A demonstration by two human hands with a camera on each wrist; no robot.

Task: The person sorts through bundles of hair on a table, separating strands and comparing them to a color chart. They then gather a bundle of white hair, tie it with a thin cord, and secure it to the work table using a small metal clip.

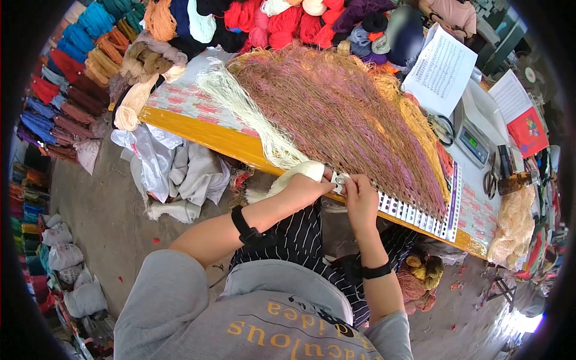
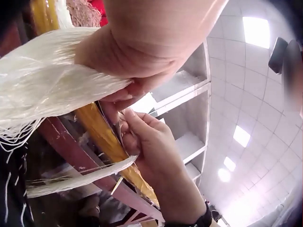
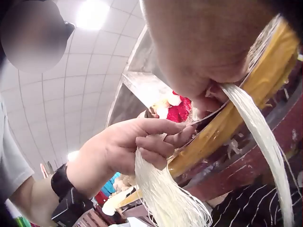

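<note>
My left hand [image 1: 307, 189] holds a thick hank of cream yarn [image 3: 165, 196] in its curled fingers; the hank's loose ends hang below. Its thumb and fingertip also pinch the edge of a white punched card strip [image 1: 338, 182] at the table's front edge. Close on its right, my right hand [image 1: 361, 201] has thumb and fingers bent at the same strip. From its grip a thinner bundle of cream yarn [image 3: 264, 130] hangs down. Brown, pink and yellow threads [image 1: 336, 114] fan out across the table behind, tied along a row of holes in the strip.
The table [image 1: 198, 137] has a yellow taped edge. More cream yarn [image 1: 258, 114] lies left of the fan. To the right are a scale [image 1: 473, 144], scissors [image 1: 491, 183] and printed sheets [image 1: 441, 69]. Coloured yarn hanks [image 1: 282, 24] line the back; another person [image 1: 459, 18] sits there.
</note>
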